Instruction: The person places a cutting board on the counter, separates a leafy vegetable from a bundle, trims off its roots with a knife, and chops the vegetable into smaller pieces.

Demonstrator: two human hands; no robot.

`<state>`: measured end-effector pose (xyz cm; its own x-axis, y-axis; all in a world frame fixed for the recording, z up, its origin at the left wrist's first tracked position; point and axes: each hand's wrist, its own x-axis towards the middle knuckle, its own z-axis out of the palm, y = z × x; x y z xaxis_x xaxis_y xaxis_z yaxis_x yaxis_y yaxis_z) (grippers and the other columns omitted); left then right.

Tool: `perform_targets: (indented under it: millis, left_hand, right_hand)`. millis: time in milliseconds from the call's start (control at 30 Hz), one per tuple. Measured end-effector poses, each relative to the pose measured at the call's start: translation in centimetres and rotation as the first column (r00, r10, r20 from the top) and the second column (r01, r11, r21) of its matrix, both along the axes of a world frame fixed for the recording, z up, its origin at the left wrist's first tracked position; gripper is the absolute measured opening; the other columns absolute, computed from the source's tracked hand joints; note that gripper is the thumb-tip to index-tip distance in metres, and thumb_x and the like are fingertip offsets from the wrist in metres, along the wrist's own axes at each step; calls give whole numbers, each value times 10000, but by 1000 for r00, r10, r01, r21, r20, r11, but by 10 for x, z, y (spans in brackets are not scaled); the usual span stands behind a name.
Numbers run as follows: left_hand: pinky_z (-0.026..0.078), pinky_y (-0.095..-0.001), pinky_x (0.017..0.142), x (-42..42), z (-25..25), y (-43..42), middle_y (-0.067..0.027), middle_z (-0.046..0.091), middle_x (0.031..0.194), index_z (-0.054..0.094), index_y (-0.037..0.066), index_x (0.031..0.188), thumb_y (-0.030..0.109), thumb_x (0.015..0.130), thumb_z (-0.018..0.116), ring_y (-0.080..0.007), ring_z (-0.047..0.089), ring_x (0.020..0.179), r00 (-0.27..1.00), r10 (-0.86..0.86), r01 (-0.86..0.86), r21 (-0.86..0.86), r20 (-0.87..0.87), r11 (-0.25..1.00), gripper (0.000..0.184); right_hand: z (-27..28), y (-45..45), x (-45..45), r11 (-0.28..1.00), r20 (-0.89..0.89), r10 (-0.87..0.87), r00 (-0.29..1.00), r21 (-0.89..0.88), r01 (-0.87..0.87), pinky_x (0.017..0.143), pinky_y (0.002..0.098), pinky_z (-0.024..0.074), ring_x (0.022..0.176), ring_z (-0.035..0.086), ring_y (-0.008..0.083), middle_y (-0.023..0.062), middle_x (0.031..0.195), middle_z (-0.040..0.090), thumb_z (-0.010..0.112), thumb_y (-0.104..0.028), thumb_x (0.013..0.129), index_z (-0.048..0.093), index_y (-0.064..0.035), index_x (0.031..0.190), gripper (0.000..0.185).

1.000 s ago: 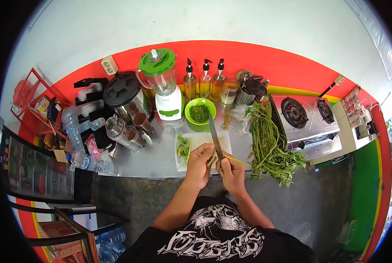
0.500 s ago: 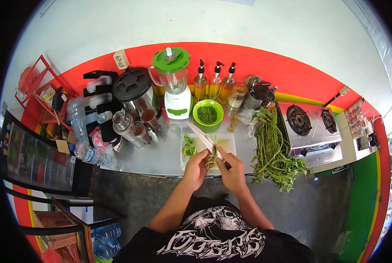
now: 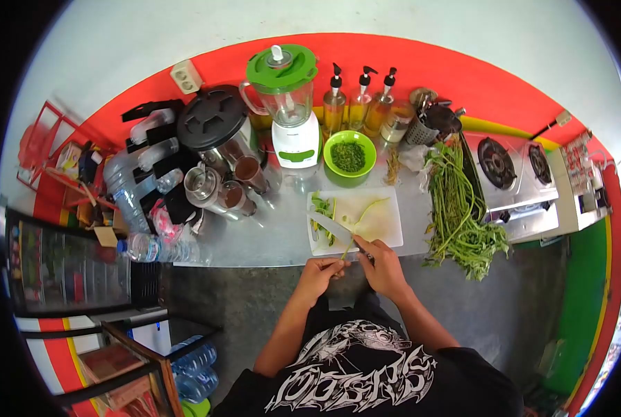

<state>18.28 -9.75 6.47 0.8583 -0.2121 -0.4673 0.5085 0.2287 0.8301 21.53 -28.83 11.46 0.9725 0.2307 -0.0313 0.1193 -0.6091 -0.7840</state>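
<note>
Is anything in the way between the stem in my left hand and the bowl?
Yes, the knife in your right hand slants over the board, just ahead of the stem. Beyond the board, nothing visible stands before the bowl.

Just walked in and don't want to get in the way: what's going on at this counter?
Someone holds a knife in the right hand and a thin green stem in the left hand, at the near edge of a white cutting board. Loose leaves lie on the board. Behind it stands a green bowl of chopped greens; a leafy bundle lies beside the stove.
</note>
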Motion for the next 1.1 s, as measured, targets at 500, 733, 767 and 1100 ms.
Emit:
perform_targets:
  millis: [500,733,767,1100]
  left_hand:
    - [450,-287,636,86,-68,28,-76,695,766,763,-10,962,172,916,700,-115,563,676,951,-62,-86,453,302,887,199]
    - [473,-456,920,112,-99,29,-204,692,1060,746,41,1066,342,822,741,-382,616,1007,864,-354,-53,764,357,642,387]
    - [471,-459,930,111,-82,23,-199,693,1043,747,45,1055,327,822,737,-379,613,1022,872,-395,-50,855,289,516,366]
    - [521,-496,865,138,-101,-75,-179,617,1128,592,70,1168,196,831,708,-389,615,1047,793,-560,-41,939,239,342,378]
  right_hand:
    - [7,-1,14,853,30,-492,870,217,475,580,260,411,626,458,75,57,860,611,634,-39,921,630,-40,1301,380]
    - [4,-49,-4,813,-83,-549,832,179,554,581,306,424,605,482,126,77,729,574,667,-64,897,644,-61,1275,378]
    - [12,-55,-2,813,-68,-552,831,179,554,569,305,414,591,451,114,61,708,555,676,-68,896,641,-55,1275,380]
    - [44,-98,-1,711,-40,-602,797,426,559,533,226,315,615,390,28,-54,731,456,677,-33,907,637,-45,1285,381]
